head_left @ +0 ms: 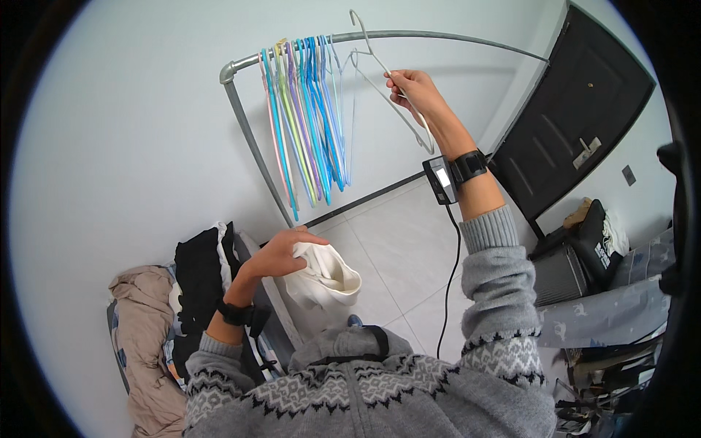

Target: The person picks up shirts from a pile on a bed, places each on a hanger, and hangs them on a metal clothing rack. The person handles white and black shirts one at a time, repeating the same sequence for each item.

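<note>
My right hand (415, 91), raised at the upper right of the rail, grips a white hanger (385, 97) by its side. The hanger's hook points up, in front of the metal rail as I see it; whether they touch I cannot tell. Lower down on the left, my left hand (280, 253) is closed on a bunched white garment (321, 277), which hangs from the fingers with an opening facing right. What kind of garment it is does not show. Several coloured hangers (310, 124), blue, green, purple and pink, hang close together on the rail, left of my right hand.
The grey metal clothes rail (445, 34) curves across the top, with an upright post (255, 146) at left. Piled clothes (150, 314) lie at lower left. A dark door (584, 95) stands at right, above a black bag (595, 241). A cable (456, 270) hangs from my right wrist.
</note>
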Available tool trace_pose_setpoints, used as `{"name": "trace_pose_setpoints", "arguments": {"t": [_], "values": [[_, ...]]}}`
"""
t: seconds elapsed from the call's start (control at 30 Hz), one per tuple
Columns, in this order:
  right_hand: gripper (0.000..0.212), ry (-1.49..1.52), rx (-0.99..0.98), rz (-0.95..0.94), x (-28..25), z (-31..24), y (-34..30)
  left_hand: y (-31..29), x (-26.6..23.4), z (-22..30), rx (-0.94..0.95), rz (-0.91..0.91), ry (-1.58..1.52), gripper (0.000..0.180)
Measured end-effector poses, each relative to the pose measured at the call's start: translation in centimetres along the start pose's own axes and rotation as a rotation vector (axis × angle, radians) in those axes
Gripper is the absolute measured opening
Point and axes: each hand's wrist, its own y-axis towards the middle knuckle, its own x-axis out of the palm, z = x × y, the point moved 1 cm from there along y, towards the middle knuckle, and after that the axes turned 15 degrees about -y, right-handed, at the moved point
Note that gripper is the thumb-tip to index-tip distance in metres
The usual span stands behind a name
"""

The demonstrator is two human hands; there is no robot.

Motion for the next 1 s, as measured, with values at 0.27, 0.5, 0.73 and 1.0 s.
{"name": "trace_pose_setpoints", "arguments": {"t": [0.27, 0.5, 0.73, 1.0], "values": [[0.023, -0.053, 0.014, 0.024, 1.0, -0.1, -0.7, -1.2, 1.3, 0.2, -0.035, 0.032, 0.017, 0.061], [0.021, -0.052, -0.014, 0.035, 0.5, 2.1, -0.2, -1.3, 1.7, 0.7, -0.102, 0.036, -0.023, 0.063], [0.022, -0.043, -0.078, 0.043, 0.8, 3.4, 0.6, -1.4, 3.1, 1.2, -0.133, 0.049, -0.007, 0.067], [0.025, -0.200, -0.197, 0.199, 0.9, 6.0, 2.0, -1.5, 4.7, 2.5, -0.168, 0.101, 0.067, 0.062]]}}
